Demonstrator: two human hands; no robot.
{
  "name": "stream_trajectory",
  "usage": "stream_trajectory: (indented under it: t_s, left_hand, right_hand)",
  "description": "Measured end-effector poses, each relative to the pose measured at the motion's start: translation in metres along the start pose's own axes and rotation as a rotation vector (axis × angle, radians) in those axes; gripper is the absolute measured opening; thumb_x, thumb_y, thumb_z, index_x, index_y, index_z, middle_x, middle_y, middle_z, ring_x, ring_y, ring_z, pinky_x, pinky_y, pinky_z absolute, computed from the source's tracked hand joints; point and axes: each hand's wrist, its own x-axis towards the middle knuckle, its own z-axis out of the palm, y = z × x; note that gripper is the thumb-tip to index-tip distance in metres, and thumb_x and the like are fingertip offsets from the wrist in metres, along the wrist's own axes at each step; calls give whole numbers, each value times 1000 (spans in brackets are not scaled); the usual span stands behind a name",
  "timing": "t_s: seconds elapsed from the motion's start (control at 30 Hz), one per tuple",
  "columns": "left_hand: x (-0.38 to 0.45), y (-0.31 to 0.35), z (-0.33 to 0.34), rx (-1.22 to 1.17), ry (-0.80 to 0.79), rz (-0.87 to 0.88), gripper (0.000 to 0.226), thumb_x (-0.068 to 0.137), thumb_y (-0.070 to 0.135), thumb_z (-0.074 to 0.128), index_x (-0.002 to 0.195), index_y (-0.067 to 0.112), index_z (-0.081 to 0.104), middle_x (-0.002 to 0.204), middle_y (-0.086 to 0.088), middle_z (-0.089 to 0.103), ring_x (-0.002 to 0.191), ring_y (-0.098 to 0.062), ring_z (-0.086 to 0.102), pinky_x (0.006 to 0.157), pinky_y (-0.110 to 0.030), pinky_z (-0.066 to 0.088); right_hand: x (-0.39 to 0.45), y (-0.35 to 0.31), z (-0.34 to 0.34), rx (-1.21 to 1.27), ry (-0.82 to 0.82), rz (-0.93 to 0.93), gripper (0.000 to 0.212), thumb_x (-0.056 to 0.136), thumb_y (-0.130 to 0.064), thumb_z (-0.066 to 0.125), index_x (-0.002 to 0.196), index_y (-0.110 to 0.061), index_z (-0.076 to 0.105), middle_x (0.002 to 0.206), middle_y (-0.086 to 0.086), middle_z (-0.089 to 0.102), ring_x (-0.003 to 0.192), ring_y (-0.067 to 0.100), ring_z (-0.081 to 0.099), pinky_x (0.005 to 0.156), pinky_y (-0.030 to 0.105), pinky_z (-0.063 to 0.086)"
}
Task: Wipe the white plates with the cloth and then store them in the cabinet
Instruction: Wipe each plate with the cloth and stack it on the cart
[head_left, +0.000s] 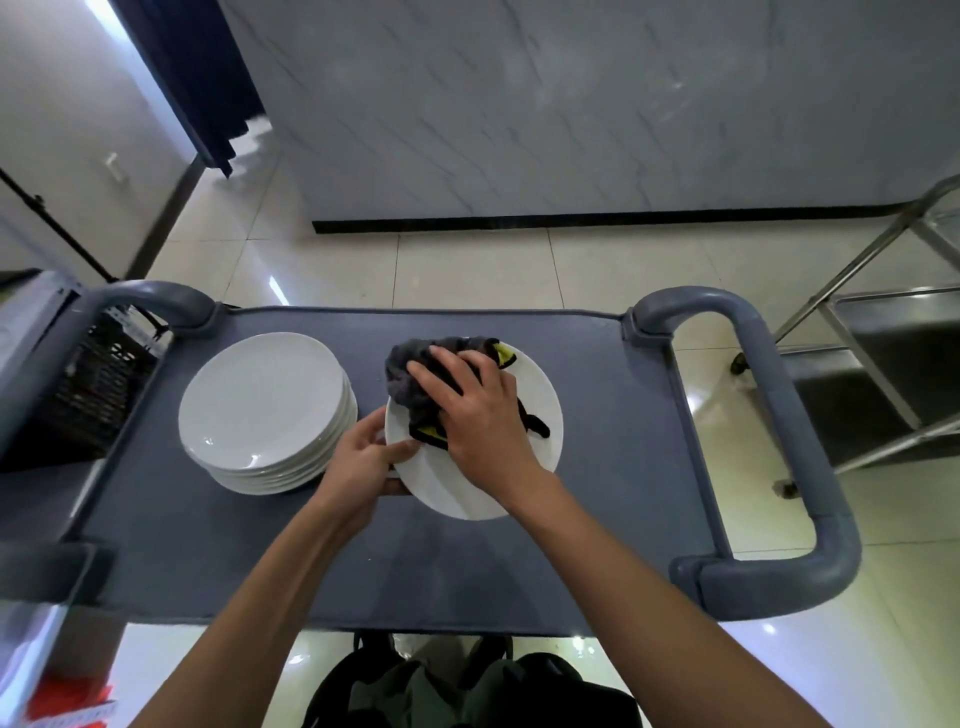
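A white plate (540, 415) is tilted above the grey cart top (613, 467). My left hand (363, 462) grips its left rim, thumb on top and fingers underneath. My right hand (472, 410) lies on a dark grey cloth with yellow edging (415, 369), fingers spread, pressing it onto the plate's upper left part. A stack of several white plates (265, 410) sits on the cart just left of the held plate.
The cart has thick grey handles at its right end (779, 441) and left end (145, 296). A steel rack (883, 364) stands to the right. A black crate (88, 395) sits at the left. A marble-look counter wall (571, 130) is ahead.
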Motion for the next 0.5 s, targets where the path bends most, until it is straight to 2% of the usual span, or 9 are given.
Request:
stream_trajectory:
  t_s: [0.13, 0.27, 0.5]
  left_hand:
    - [0, 4, -9, 1, 3, 23, 45, 90, -3, 61, 116, 31, 73, 107, -8, 76, 90, -29, 74, 62, -40, 59]
    - [-1, 6, -13, -11, 52, 44, 42, 76, 7, 70, 110, 32, 76, 104, -6, 76, 86, -27, 74, 62, -41, 59]
    - [6, 5, -15, -45, 170, 61, 42, 85, -4, 65, 102, 32, 78, 99, -4, 78, 84, -24, 75, 62, -40, 59]
  right_hand:
    - [9, 6, -6, -54, 38, 74, 61, 88, -9, 55, 146, -27, 47, 153, 3, 42, 135, 32, 39, 98, 49, 38]
    - [13, 29, -16, -108, 36, 221, 60, 91, -9, 55, 147, -28, 46, 153, 2, 42, 134, 32, 39, 95, 49, 39]
    - [-15, 46, -11, -97, -32, 337, 65, 86, -4, 61, 146, -25, 47, 151, 7, 42, 129, 35, 39, 97, 55, 40]
